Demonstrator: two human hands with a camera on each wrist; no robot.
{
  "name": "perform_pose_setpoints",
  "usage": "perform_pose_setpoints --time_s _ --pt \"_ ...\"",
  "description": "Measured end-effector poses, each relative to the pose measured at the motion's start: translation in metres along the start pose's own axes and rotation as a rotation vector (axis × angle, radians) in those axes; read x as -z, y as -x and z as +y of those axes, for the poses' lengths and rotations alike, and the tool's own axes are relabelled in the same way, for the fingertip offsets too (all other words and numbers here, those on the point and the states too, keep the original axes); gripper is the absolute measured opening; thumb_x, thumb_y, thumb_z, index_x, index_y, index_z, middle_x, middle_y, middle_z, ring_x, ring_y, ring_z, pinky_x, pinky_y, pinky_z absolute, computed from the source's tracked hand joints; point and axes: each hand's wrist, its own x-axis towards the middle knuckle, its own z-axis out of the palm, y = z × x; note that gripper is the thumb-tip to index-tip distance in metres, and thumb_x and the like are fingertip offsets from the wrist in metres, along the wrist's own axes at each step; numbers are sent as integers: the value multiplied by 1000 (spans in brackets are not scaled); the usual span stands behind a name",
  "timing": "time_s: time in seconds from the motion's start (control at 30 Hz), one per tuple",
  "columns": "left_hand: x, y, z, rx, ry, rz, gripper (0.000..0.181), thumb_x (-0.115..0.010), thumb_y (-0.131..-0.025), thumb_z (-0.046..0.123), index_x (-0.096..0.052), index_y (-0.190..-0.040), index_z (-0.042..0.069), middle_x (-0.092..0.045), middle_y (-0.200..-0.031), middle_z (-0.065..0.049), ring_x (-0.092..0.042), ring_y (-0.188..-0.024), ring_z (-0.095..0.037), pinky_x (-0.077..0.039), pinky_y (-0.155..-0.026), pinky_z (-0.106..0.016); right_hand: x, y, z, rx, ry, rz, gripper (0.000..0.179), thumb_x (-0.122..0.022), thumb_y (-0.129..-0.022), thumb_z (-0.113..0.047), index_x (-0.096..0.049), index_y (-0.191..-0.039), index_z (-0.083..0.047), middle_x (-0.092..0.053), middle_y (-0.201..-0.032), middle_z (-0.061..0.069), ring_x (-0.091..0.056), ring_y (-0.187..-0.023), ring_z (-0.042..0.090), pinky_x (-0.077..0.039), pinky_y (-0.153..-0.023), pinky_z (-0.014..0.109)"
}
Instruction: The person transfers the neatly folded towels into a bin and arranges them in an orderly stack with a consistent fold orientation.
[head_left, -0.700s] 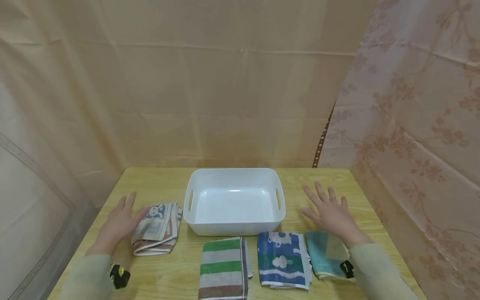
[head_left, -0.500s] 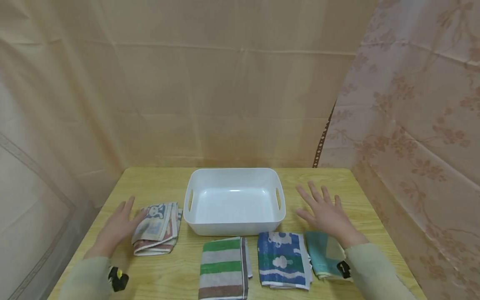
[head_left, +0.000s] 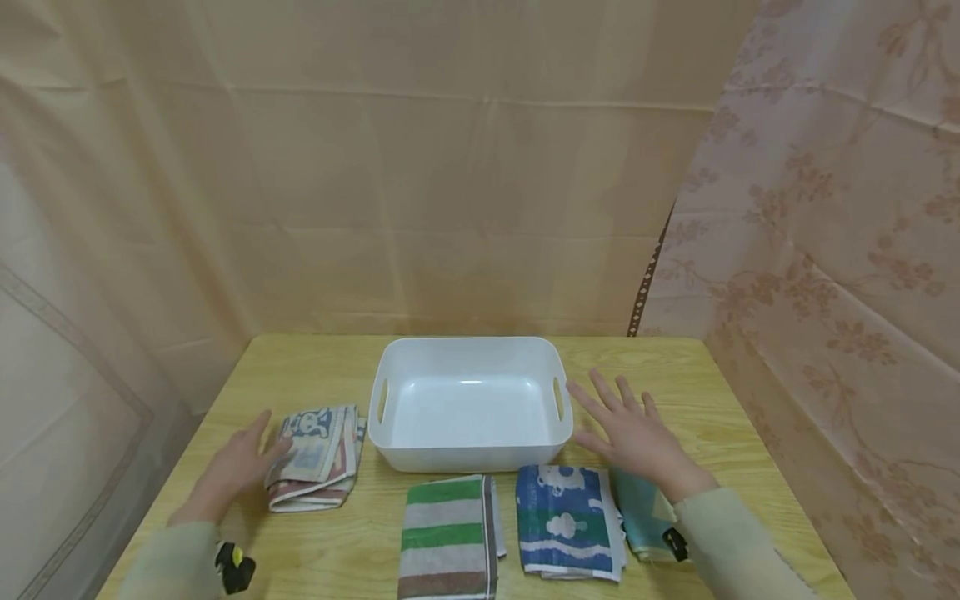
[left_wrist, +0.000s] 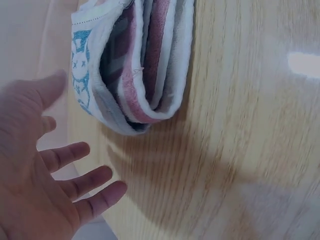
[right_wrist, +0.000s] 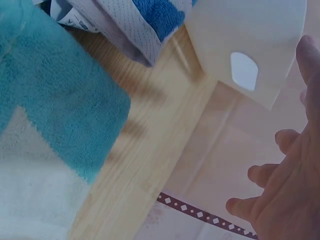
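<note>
My left hand (head_left: 234, 468) is beside a folded towel (head_left: 315, 458) with a blue animal print and pink stripes; its thumb overlaps the towel's left edge in the head view. In the left wrist view the fingers (left_wrist: 82, 181) are spread with nothing in them. To the right of a white plastic basket (head_left: 471, 458), my right hand (head_left: 633, 437) hovers with fingers spread, fingertips close to the basket's handle hole. Under the right wrist lies a folded teal towel (head_left: 637, 512), partly hidden by the arm. Left of that is a folded blue towel (head_left: 566, 521) with white pictures.
A folded towel (head_left: 447, 537) with green, grey and brown stripes lies in front of the basket, near the table's front. Behind the wooden table (head_left: 315, 367) hangs a beige curtain (head_left: 450, 208), and a floral cloth (head_left: 840, 292) hangs at the right.
My right hand has moved left toward the basket's side. The left hand has dropped slightly toward the front, its thumb nearer the towel's edge. The towels and basket stay where they were.
</note>
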Motion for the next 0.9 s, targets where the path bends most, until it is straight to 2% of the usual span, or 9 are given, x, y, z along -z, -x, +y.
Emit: perform_pose_setpoints --time_s 0.13,0.23,0.47,0.6,0.9 --pt "-4 -2 -2 -28 14 -8 80 -56 -104 37 -19 -154 -13 -39 -140 -49 -40 -127 -66 -37 -103 -75 -5 -2 -3 26 9 -4 75 -58 -99 -56 -24 -163 -36 -14 -170 14 -12 -151 55 -10 -113 80" --pt "-7 -2 0 -25 27 -11 79 -59 -102 32 -21 -154 -13 -44 -135 -48 -45 -123 -64 -41 -100 -73 -8 -2 -4 39 12 -12 74 -59 -99 -56 -26 -162 -36 -16 -170 13 -13 -151 54 -12 -113 80" --pt "-12 -3 1 -36 38 -1 85 -71 -95 30 -27 -150 -17 -53 -126 -45 -54 -115 -59 -45 -97 -69 -14 -1 -7 84 16 -14 72 -57 -100 -56 -28 -162 -34 -18 -170 10 -19 -150 52 -16 -114 79" --pt "-15 -3 1 -17 57 -15 86 -73 -94 29 -26 -152 -15 -53 -128 -44 -53 -118 -58 -44 -99 -69 -17 -2 -8 105 13 -14 70 -51 -101 -59 -29 -162 -33 -20 -170 9 -22 -150 51 -16 -114 78" --pt "-17 -1 3 -8 71 -51 87 -75 -92 28 -27 -154 -10 -35 -142 -50 -37 -131 -65 -34 -107 -73 -21 -3 -10 93 13 -3 66 -47 -103 -59 -33 -161 -30 -19 -170 9 -14 -152 50 -14 -116 77"
